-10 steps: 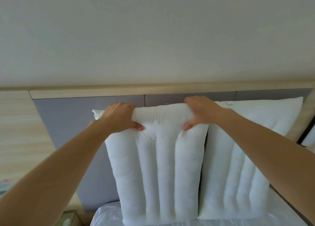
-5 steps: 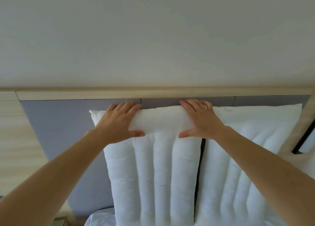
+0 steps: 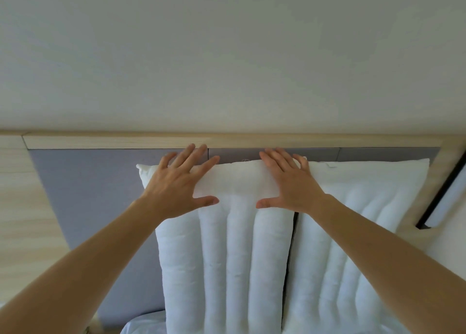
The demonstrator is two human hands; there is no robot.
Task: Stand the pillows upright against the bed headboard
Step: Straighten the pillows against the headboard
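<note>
Two white channel-stitched pillows stand upright against the grey padded headboard (image 3: 95,207). The left pillow (image 3: 227,258) is in the middle of the view and the right pillow (image 3: 353,232) stands beside it, their edges almost touching. My left hand (image 3: 179,185) lies flat with spread fingers over the left pillow's top left corner. My right hand (image 3: 290,182) lies flat with spread fingers over its top right corner. Neither hand grips the fabric.
A light wooden rail (image 3: 227,139) caps the headboard below the plain white wall. Wood panelling (image 3: 20,207) runs along the left. A dark-framed panel (image 3: 443,202) is at the right edge. The white bed sheet (image 3: 143,326) shows at the bottom.
Both hands have let go of the left pillow's top edge and opened out flat on it. The pillow has settled back upright against the headboard.
</note>
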